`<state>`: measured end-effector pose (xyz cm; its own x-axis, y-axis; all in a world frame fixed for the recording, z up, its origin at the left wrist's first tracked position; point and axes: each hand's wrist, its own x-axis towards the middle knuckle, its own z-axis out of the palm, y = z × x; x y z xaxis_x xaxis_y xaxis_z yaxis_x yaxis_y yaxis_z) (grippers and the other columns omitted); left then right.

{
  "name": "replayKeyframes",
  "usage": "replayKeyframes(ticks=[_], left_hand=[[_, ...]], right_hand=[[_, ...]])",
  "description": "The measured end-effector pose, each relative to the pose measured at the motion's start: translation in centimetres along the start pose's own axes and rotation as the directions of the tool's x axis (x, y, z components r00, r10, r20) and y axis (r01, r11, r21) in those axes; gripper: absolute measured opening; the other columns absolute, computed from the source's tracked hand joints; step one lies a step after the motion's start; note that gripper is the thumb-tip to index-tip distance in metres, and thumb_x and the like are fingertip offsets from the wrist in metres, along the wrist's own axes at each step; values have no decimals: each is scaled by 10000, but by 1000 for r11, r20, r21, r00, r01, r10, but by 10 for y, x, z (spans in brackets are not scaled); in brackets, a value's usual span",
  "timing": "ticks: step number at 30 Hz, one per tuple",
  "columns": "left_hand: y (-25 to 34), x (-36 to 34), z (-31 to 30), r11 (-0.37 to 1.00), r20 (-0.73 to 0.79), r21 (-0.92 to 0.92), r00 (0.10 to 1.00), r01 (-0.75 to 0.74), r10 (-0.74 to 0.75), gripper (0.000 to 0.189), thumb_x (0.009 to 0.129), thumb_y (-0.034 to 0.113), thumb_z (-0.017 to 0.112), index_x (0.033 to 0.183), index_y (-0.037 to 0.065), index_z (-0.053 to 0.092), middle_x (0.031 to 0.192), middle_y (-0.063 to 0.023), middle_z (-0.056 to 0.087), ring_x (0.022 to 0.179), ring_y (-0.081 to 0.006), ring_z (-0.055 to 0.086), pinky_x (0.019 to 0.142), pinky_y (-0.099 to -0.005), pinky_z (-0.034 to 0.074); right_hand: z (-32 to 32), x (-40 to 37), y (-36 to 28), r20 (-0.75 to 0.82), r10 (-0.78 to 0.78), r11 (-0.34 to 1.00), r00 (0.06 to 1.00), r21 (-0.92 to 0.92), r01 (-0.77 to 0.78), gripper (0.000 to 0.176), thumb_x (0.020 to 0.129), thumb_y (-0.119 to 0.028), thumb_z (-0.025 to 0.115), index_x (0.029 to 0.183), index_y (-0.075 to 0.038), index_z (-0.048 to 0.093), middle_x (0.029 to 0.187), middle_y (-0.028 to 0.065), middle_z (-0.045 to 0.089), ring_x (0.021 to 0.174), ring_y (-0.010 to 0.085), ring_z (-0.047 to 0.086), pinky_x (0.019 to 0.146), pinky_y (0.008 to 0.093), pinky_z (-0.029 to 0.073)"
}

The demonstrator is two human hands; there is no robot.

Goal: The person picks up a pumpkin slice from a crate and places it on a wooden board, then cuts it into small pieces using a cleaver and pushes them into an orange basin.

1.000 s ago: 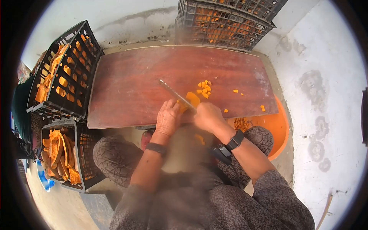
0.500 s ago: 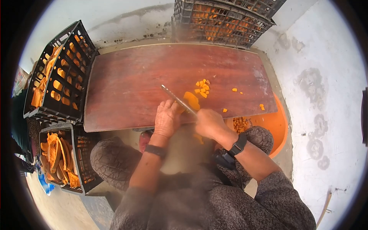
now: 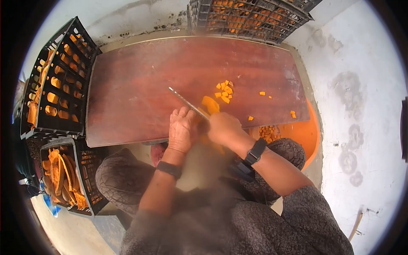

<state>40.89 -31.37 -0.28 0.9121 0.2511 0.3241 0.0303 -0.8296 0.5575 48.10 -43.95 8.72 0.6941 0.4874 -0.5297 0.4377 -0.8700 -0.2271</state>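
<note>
My right hand [image 3: 224, 128] is wrapped round the handle of a knife [image 3: 186, 101], whose blade points up and left over the front part of the red-brown board [image 3: 140, 85]. Close to its left, my left hand [image 3: 182, 128] has its fingers curled on an orange piece at the board's front edge, mostly hidden by hand and blade. A flat orange slice [image 3: 211, 104] lies just beyond the knife. Several small orange cubes [image 3: 224, 90] are grouped to the right of the slice, and a few more are scattered further right.
A black crate [image 3: 63, 80] of orange pieces stands at the left, with another crate [image 3: 80, 170] below it. Stacked crates [image 3: 250, 21] stand behind the board. An orange tub [image 3: 312, 136] with small pieces is under the board's right end. A white wall rises at the right.
The knife and my right hand have shifted slightly left. My left hand has stayed nearly in place. The view has shifted a little, and the board sits slightly higher in it.
</note>
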Motion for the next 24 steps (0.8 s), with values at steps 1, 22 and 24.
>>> replayKeyframes(ticks=[1, 22, 24], left_hand=[[-4, -1, 5, 999, -1, 13, 999, -33, 33, 312, 639, 23, 719, 940, 56, 646, 949, -121, 592, 926, -353, 549, 834, -439, 477], [2, -16, -13, 999, 48, 33, 999, -1, -1, 341, 703, 49, 699, 1037, 56, 633, 1139, -138, 567, 1061, -340, 531, 913, -442, 429], [1, -15, -9, 1000, 11, 16, 1000, -22, 22, 348, 696, 44, 701, 1037, 51, 631, 1138, -141, 567, 1060, -342, 531, 911, -440, 429]], right_hand=[[6, 5, 1, -43, -43, 999, 998, 9, 43, 188, 800, -120, 629, 936, -18, 708, 985, 200, 699, 961, 362, 677, 821, 442, 534], [-9, -5, 2, -222, -42, 989, 974, 130, 73, 241, 830, -172, 640, 914, 45, 704, 935, 269, 679, 941, 415, 662, 820, 462, 520], [-16, -15, 1, -213, -28, 990, 977, 132, 57, 239, 830, -166, 641, 913, 50, 703, 933, 274, 677, 943, 418, 661, 822, 465, 520]])
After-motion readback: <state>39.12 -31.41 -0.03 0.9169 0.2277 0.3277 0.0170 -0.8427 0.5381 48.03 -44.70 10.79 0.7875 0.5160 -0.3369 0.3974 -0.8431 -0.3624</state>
